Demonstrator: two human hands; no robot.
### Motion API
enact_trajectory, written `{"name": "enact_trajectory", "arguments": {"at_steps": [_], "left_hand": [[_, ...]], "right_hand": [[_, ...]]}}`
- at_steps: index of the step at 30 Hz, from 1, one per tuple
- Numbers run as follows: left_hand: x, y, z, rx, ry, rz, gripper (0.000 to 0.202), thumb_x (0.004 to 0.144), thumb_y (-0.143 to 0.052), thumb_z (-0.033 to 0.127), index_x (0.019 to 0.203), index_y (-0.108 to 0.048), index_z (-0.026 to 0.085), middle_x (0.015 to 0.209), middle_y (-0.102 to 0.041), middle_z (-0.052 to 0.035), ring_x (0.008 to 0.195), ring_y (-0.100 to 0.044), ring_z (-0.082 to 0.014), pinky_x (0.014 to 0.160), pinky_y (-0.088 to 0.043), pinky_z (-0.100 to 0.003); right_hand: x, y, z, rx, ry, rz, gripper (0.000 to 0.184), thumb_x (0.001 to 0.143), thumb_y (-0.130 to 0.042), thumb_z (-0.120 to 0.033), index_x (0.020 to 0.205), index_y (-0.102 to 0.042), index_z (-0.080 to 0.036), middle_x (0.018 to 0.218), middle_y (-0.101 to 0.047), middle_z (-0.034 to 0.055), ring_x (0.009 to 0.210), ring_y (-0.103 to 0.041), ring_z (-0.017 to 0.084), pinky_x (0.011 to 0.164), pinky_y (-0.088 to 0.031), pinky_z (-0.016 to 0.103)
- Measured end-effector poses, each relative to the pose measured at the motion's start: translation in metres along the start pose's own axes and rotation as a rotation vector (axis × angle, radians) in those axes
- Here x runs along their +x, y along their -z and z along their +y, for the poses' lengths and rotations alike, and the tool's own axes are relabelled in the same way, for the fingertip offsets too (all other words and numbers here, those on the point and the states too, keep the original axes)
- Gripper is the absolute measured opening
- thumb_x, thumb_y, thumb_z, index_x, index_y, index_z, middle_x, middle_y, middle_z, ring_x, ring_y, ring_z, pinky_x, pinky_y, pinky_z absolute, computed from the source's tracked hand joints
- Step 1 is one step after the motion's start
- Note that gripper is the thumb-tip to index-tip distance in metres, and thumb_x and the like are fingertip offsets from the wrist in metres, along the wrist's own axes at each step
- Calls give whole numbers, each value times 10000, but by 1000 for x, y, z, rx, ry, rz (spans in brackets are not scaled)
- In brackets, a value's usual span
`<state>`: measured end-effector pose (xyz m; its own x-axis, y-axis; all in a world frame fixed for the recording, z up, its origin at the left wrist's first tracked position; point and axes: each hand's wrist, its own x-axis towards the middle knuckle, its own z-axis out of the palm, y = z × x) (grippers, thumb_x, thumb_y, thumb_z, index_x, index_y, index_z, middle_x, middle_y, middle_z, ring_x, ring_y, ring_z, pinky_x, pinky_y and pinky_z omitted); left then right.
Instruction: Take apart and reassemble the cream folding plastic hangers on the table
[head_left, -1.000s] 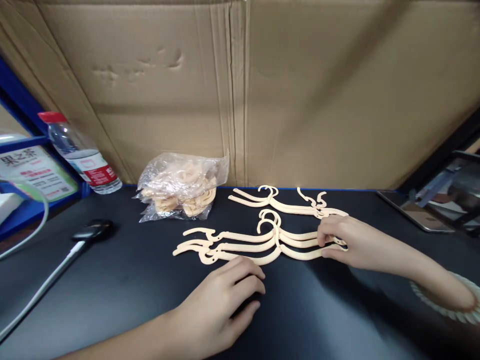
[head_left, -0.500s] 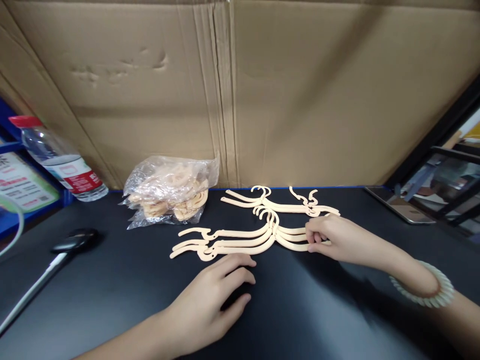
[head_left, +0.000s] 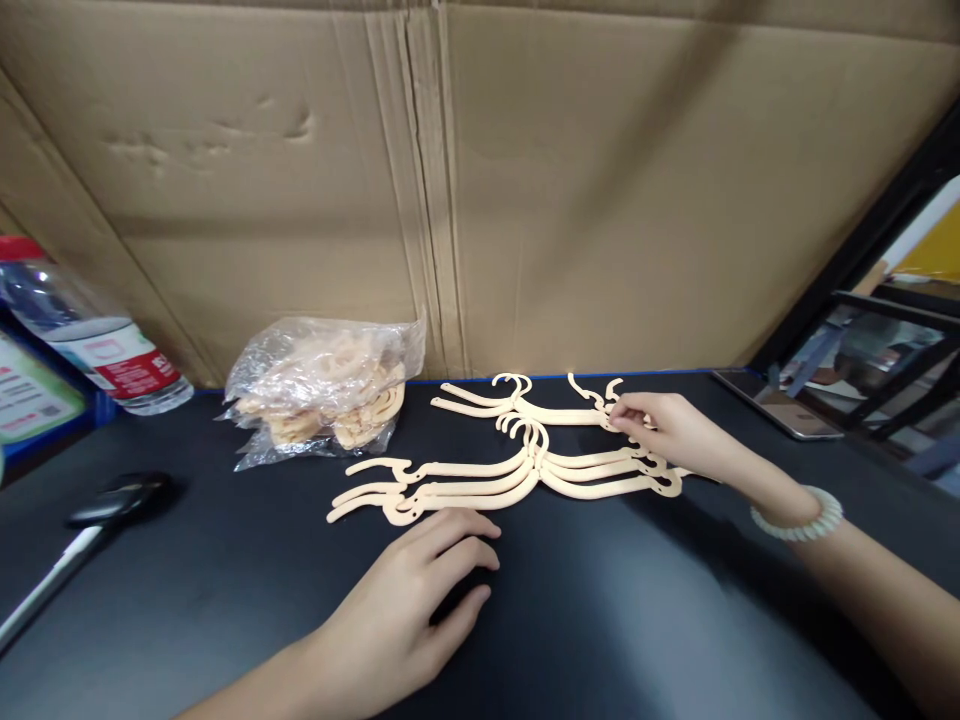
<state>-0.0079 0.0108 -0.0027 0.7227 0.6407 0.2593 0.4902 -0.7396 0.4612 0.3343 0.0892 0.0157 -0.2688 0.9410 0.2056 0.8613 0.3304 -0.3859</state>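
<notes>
Beige plastic folding clothes hangers lie on the black table. In front is a group of hangers (head_left: 480, 483), side by side with their hooks bunched at the middle and their jointed arms spread left and right. Behind it lie more hangers (head_left: 559, 414) with some end pieces bent upward. My right hand (head_left: 667, 435), wearing a pale beaded bracelet (head_left: 799, 515), has its fingertips pinched at the right joint of a back hanger; the fingers partly cover that joint. Resting on the table just below the front group, my left hand (head_left: 420, 600) has curved, parted fingers and holds nothing.
A clear plastic bag (head_left: 322, 385) of beige parts sits at the back left. Beyond it stands a water bottle (head_left: 112, 350) with a red cap. A black device with a white cable (head_left: 120, 500) lies at left, a phone (head_left: 780, 405) at back right. Cardboard (head_left: 600, 200) walls the back.
My right hand has moved from the right arms of the front hangers up and back to a back hanger's joint. My left hand stays in place. The view has shifted slightly right.
</notes>
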Motion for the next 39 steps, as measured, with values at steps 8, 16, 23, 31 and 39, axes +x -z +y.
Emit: {"name": "enact_trajectory", "arguments": {"at_steps": [8,16,23,31,39], "left_hand": [[0,1,3,-7,-13,10,219,870,-492,113,1024,-596,230,1160,-621,-75,1098,-594,-222,929,-523,-345],[0,-1,0,-9,-10,1,209,880,-487,121,1022,-591,233,1165,-615,-75,1101,-587,-224,933,-516,-351],[1,0,1,-3,-12,-10,205,883,-479,117,1016,-586,231,1161,-614,-72,1092,-587,-219,920,-518,-338],[1,-2,0,-19,-13,11,211,880,-490,124,1021,-591,242,1168,-615,-70,1099,-589,-221,929,-513,-336],[2,-2,4,-190,64,96,181,882,-522,154,1013,-610,242,1096,-659,-53,1033,-630,-201,896,-522,-316]], "right_hand": [[11,-12,47,-154,98,158,317,919,-375,-186,1077,-649,-171,1074,-679,112,1007,-618,247,880,-494,397],[15,-14,80,-238,131,87,350,919,-382,-140,1113,-673,-156,1171,-627,139,1105,-577,249,955,-481,397],[17,-9,86,-268,85,122,301,946,-428,-253,988,-707,-149,1068,-626,133,1005,-586,259,919,-480,413],[14,-2,74,-276,57,249,271,950,-449,-325,933,-680,-184,1010,-615,100,959,-595,242,800,-491,362],[3,-9,-7,275,90,516,117,858,-565,-312,871,-598,-200,771,-629,30,685,-599,161,667,-515,305]]}}
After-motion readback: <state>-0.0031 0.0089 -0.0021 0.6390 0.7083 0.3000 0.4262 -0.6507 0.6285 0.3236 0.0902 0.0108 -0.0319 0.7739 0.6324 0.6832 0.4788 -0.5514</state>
